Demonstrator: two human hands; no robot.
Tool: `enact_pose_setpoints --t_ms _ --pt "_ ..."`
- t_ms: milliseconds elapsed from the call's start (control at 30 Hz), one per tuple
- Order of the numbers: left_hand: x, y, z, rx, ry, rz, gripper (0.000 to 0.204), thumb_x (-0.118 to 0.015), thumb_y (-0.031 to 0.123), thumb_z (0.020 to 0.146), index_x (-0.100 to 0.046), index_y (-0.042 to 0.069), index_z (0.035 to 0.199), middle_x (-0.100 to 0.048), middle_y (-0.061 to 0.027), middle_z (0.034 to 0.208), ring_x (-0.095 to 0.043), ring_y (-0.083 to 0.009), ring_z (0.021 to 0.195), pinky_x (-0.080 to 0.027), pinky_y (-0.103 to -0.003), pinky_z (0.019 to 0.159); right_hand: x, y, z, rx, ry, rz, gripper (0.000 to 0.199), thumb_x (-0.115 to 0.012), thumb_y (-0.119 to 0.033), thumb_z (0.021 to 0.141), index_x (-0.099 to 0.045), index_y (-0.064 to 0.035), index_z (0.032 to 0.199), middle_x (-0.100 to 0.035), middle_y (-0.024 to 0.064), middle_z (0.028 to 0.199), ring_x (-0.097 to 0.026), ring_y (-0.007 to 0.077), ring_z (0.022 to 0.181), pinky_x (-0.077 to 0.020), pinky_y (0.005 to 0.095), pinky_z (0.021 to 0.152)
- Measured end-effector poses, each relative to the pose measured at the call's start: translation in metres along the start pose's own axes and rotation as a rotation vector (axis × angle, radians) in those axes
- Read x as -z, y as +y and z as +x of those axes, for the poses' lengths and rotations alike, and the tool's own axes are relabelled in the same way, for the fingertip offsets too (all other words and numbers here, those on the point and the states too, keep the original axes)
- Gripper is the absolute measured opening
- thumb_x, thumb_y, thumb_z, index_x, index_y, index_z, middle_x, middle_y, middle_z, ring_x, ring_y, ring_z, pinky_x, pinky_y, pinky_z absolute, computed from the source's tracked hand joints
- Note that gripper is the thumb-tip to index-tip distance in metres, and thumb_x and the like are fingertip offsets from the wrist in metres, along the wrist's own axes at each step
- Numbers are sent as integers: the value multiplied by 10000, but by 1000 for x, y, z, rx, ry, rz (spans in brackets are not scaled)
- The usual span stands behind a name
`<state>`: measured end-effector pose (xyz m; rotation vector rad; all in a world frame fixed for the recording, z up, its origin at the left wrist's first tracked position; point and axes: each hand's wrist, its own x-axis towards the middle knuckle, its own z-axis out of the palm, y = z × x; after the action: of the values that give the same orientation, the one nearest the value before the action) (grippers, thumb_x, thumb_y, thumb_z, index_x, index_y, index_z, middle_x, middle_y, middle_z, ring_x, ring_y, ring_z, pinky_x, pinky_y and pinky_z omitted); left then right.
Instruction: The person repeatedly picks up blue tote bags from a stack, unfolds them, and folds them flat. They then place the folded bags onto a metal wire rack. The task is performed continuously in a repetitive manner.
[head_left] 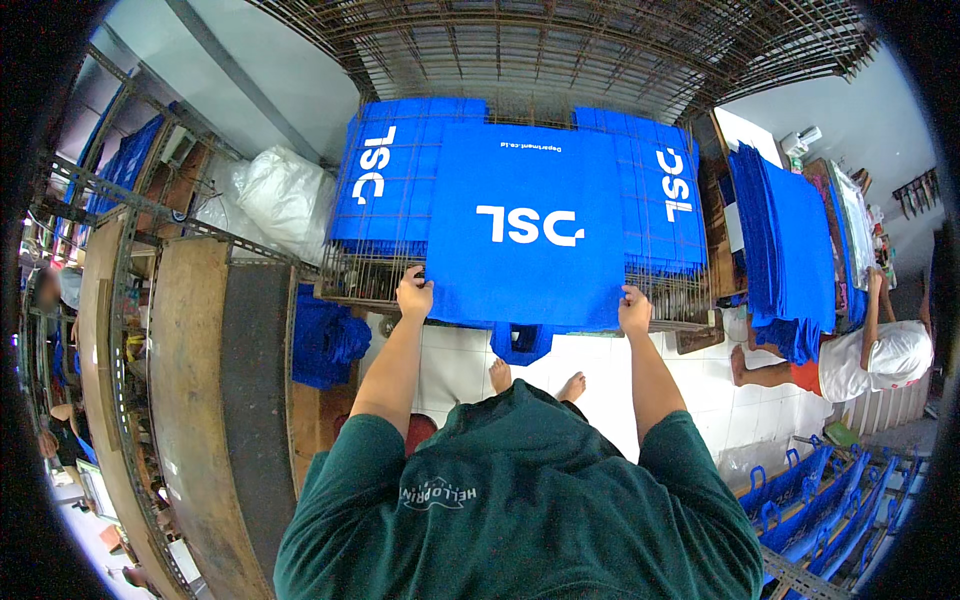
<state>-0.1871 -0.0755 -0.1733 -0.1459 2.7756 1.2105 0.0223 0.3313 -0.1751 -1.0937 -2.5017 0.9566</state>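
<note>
A flat blue fabric bag (525, 275) with white print lies in front of me, its far part over the wire rack. My left hand (415, 295) is closed on its near left corner, and my right hand (634, 310) pinches the near right corner. From the near edge, between my hands, a blue handle loop (521, 345) hangs down over the floor. Beneath and beside this bag, more printed blue bags lie on the rack, one group at the left (385, 220) and another at the right (660, 220), partly covered by thin wires.
Raised wire mesh shelves (600, 50) overhang the far side. A tall blue fabric stack (790, 240) stands at the right, near another person in a white shirt (885, 362). Long boards (190, 360) and a plastic bundle (285, 205) are at left; blue bags (820, 500) hang lower right.
</note>
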Motion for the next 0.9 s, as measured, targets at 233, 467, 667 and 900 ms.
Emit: enact_pose_setpoints --t_ms 233,467,667,900 --pt "-1 -3 3 37 0 35 450 -712 77 684 -566 98 1109 -646 -131 917 -625 -260 840 -481 -361 764 -1 3 -1 1 -7 -21 295 -562 -24 711 -648 -103 981 -652 142 860 -632 285 818 -495 373 742" --pt "-1 -13 4 -73 63 -32 424 -713 86 678 -578 56 1079 -658 -135 837 -634 -250 745 -490 -356 698 0 4 -3 -63 -88 -75 338 -626 -93 698 -627 -114 1036 -643 154 924 -618 279 883 -485 380 777" --pt "5 -7 -3 -151 227 -198 423 -689 82 715 -539 27 1106 -622 -112 780 -595 -182 648 -480 -314 620 32 6 -14 49 -85 -49 418 -677 -175 691 -595 -114 1097 -636 143 964 -610 280 897 -481 381 777" --pt "23 -26 -36 -133 294 -520 312 -621 29 794 -542 9 1095 -514 -5 697 -472 -82 607 -413 -227 558 128 91 4 -66 74 113 416 -685 -188 691 -602 -61 1078 -654 124 886 -623 239 833 -479 339 758"
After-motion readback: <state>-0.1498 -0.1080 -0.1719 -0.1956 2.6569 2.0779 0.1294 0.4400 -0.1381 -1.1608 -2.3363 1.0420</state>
